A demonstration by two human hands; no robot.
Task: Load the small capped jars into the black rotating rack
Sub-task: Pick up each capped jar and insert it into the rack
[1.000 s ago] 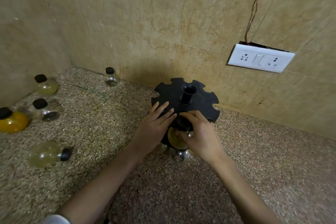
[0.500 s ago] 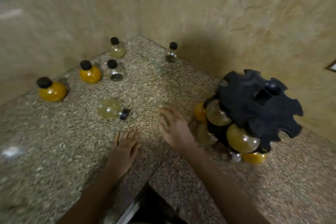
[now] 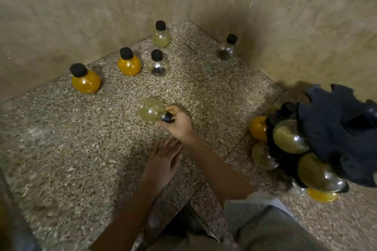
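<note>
**Pale-yellow jar, taken by its cap**

Pale yellow and round-bellied, the fallen jar (image 3: 151, 110) lies on its side in the middle of the speckled stone counter (image 3: 61, 149), its long axis running roughly left to right — belly to the left, black cap (image 3: 168, 117) to the right, towards the reaching arm. The right hand (image 3: 179, 124) has its fingers closed around that cap; likely the cap is the handiest part to pinch, the globe being smooth and wide. The left hand (image 3: 163, 164) lies flat and spread just behind, holding nothing, perhaps as a brace.

Five more jars stand upright nearer the corner — two orange, one pale, two almost clear. The black rotating rack (image 3: 334, 128) sits well apart at the right, several jars already hanging in it.
</note>
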